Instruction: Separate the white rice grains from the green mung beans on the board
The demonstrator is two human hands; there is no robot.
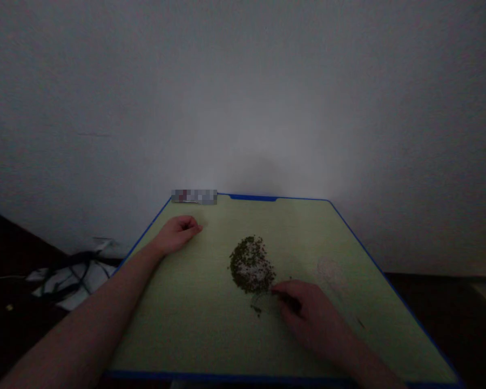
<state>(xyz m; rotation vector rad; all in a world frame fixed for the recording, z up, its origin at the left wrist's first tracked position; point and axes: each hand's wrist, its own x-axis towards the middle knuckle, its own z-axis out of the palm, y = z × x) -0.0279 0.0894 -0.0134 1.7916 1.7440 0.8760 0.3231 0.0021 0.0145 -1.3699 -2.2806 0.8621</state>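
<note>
A pile of small dark green and pale grains [251, 265] lies in the middle of a pale green table with a blue rim [194, 319]. My right hand [303, 313] rests just below and right of the pile, fingers curled together and touching a few loose grains at the pile's near edge. What the fingers hold, if anything, is too small to make out. My left hand [178, 231] lies on the table at the far left, fingers loosely curled under, holding nothing that shows. A faint patch of pale grains [332, 270] lies to the right of the pile.
A blurred small flat object [193, 196] sits at the table's far edge against a plain white wall. Dark cables and white items [65, 270] lie on the floor to the left. The room is dim.
</note>
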